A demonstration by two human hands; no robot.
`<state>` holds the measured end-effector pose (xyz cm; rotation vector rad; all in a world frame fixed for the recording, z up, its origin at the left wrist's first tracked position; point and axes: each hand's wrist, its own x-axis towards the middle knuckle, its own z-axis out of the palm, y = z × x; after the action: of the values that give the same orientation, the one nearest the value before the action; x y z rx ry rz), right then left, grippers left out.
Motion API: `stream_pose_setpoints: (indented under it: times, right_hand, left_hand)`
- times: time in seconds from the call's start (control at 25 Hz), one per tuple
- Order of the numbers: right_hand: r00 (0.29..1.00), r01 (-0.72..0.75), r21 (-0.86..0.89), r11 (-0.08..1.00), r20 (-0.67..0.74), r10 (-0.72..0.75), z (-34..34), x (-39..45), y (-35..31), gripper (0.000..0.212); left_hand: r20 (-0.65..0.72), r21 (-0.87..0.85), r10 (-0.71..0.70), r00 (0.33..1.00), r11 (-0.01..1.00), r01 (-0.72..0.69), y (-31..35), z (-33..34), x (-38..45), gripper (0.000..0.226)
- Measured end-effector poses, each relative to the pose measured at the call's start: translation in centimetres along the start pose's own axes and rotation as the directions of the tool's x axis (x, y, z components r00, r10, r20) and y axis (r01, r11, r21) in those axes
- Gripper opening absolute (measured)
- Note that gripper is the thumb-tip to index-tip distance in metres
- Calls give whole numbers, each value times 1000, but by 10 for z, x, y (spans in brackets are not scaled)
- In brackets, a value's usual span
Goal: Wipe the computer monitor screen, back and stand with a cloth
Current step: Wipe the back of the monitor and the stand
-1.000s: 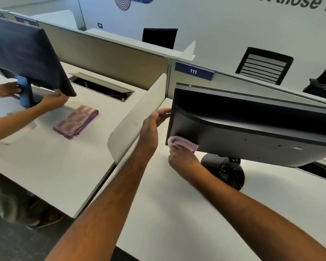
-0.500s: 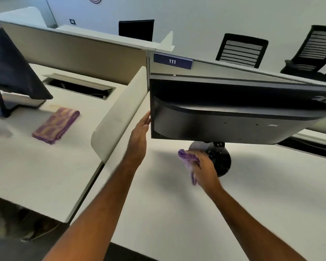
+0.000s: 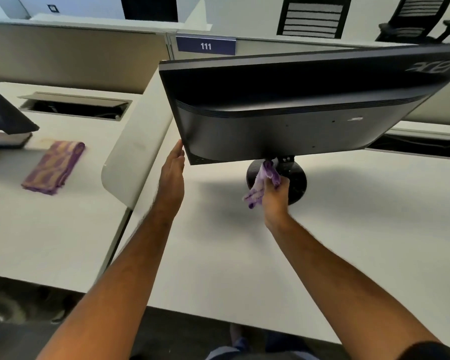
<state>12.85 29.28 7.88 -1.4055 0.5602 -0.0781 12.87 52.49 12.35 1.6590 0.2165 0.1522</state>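
A black monitor (image 3: 296,107) stands on the white desk (image 3: 348,216) with its back turned toward me and tilted forward. Its round black stand (image 3: 298,183) shows beneath the lower edge. My right hand (image 3: 274,196) grips a purple cloth (image 3: 260,183) and holds it against the stand's neck, just under the monitor. My left hand (image 3: 173,170) has straight fingers and touches the monitor's lower left corner. The screen side faces away and is hidden.
A white curved divider (image 3: 133,152) separates this desk from the left one, where a second folded purple cloth (image 3: 53,166) lies beside another dark monitor (image 3: 3,118). Cable trays (image 3: 73,105) open at the back. Partition with label 111 (image 3: 205,45) and black chairs (image 3: 313,16) stand behind.
My right hand moved the cloth from the monitor's lower left edge rightward to the stand's neck. My left hand slid down to the lower left corner. The other person's hands left view.
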Motion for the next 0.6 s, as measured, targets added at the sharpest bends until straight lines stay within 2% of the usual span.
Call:
stream_pose_setpoints:
  times: [0.08,0.2,0.28,0.48,0.6]
  right_hand:
    - [999,14,-9,1000,-49,-15,19,6,-3,25]
    - [991,61,-113,992,-114,-74,41,6,-9,34]
    - [982,120,-70,990,-140,-129,55,12,-8,40]
    - [979,194,-26,981,-52,-195,96,55,61,43]
    - [990,139,-77,987,-2,-139,110,5,26,40]
  left_hand:
    - [-19,-8,-8,1000,1000,8,1,2,1,59]
    - [-60,-42,-28,998,999,26,2,2,2,57]
    - [-59,-50,-32,998,998,29,1,3,4,57]
    - [-93,-71,-31,995,997,24,-2,5,7,55]
    - [-93,-76,-22,995,997,15,0,8,6,58]
